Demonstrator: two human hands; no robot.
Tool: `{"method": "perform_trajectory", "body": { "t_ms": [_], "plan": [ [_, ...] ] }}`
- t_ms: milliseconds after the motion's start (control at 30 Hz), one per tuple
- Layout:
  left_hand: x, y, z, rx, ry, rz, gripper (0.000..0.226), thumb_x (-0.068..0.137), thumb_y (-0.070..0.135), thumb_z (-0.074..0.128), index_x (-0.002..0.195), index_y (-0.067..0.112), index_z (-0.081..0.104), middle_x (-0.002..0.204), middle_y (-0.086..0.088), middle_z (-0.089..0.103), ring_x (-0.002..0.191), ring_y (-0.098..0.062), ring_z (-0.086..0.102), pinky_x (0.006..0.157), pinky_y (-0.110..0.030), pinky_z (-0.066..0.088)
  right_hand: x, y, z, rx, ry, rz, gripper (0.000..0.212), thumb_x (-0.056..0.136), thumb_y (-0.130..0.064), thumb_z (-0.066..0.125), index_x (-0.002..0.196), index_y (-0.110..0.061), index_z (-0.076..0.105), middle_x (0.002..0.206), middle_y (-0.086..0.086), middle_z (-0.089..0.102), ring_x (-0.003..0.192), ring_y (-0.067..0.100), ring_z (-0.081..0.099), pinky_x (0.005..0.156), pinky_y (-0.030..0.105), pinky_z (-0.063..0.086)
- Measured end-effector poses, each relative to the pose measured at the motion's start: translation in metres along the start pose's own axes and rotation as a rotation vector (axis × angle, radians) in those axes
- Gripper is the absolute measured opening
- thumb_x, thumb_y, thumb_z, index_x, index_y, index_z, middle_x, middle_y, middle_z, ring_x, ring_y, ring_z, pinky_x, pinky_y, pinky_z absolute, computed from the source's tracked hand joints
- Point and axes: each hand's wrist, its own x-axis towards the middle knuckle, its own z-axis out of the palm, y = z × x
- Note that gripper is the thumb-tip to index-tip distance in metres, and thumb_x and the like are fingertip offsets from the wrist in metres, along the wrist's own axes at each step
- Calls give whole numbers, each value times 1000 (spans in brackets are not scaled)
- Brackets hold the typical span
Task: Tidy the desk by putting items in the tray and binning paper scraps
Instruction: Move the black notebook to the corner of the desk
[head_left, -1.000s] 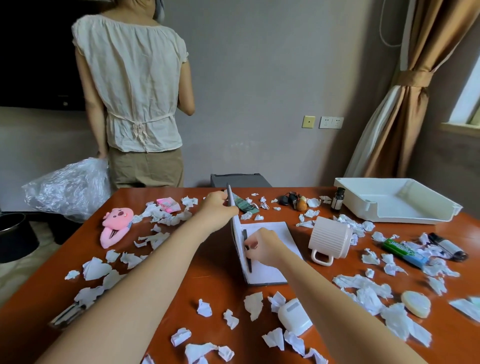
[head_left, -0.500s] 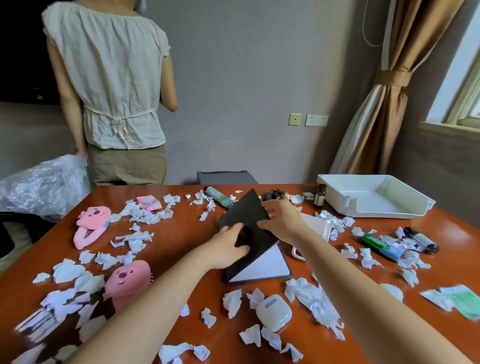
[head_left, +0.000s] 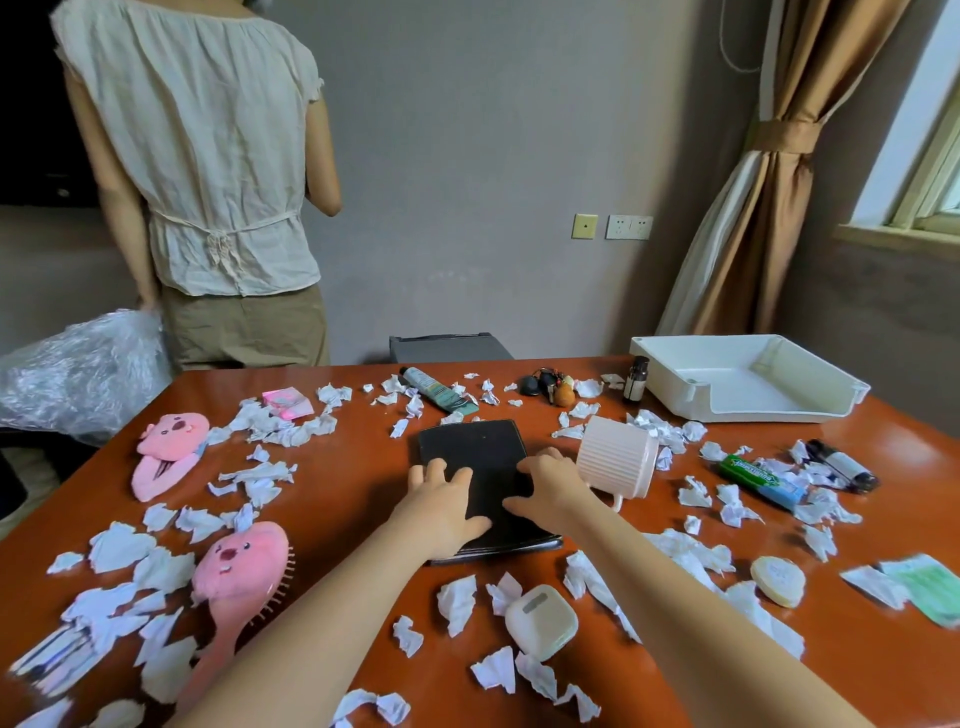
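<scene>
A black notebook (head_left: 475, 449) lies closed and flat in the middle of the orange-brown desk (head_left: 358, 499). My left hand (head_left: 441, 506) presses on its left half with spread fingers. My right hand (head_left: 545, 486) presses on its right half the same way. The white tray (head_left: 748, 379) stands at the back right with nothing in it. Torn white paper scraps (head_left: 270, 431) lie all over the desk.
A pink ribbed mug (head_left: 615, 457) lies beside my right hand. An earbud case (head_left: 540, 621), pink hairbrush (head_left: 236, 577), pink plush clip (head_left: 169, 452), gum pack (head_left: 761, 480), tube (head_left: 431, 389), keys (head_left: 548, 387) and small bottle (head_left: 636, 379) are scattered. A person (head_left: 208, 182) stands behind the desk by a plastic bag (head_left: 78, 369).
The notebook was open with a pen on its page; the cover swung over and it now lies shut. Both hands moved onto the cover and press it flat.
</scene>
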Motion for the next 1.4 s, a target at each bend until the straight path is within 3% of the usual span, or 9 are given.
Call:
{"method": "perform_trajectory", "body": {
  "t_ms": [133,300,567,900,1067,1267,1400],
  "plan": [
    [1,2,2,-13,42,-32,72,92,48,49,150,21,14,156,-7,12,143,-31,14,110,-42,33,1,-3,-1,-60,-54,-46,48,91,-30,59,134,-11,50,134,9,46,114,23,54,95,29,49],
    [7,0,1,-164,64,-207,93,82,55,61,149,11,11,152,-14,26,138,-31,29,108,-38,36,0,-1,-2,-67,-70,-71,51,89,-34,61,134,-12,50,132,9,47,111,24,56,90,26,50],
    [16,-1,-7,-604,173,-373,95,81,30,71,148,18,4,144,-14,36,124,-32,48,91,-36,49,3,1,0,-61,-75,-64,55,89,-38,60,135,-12,48,133,9,46,114,25,53,94,31,50],
    [-1,1,-16,-729,273,-220,86,87,23,65,151,25,8,155,-6,25,136,-30,37,98,-39,45,-3,-1,-6,117,-107,-20,61,92,-41,53,144,-14,35,146,7,40,129,25,46,100,30,44],
    [-22,0,-40,-815,371,-129,77,85,22,68,147,24,24,146,-5,41,127,-29,48,87,-35,49,-22,-13,-22,259,-85,-44,48,94,-36,52,134,-12,41,137,8,49,122,23,52,94,27,46],
    [-47,20,-62,-935,443,-1,77,82,23,70,145,32,28,143,-2,45,120,-27,52,91,-40,51,-61,-18,-64,560,90,-64,58,91,-34,59,139,-15,33,141,2,44,126,22,46,97,27,39],
    [-67,52,-71,-1008,454,95,73,83,25,70,143,34,28,141,0,45,121,-25,51,91,-40,51,-91,-6,-98,717,189,-69,60,87,-32,65,138,-20,36,131,-9,47,109,9,46,90,21,38]
  ]
}}
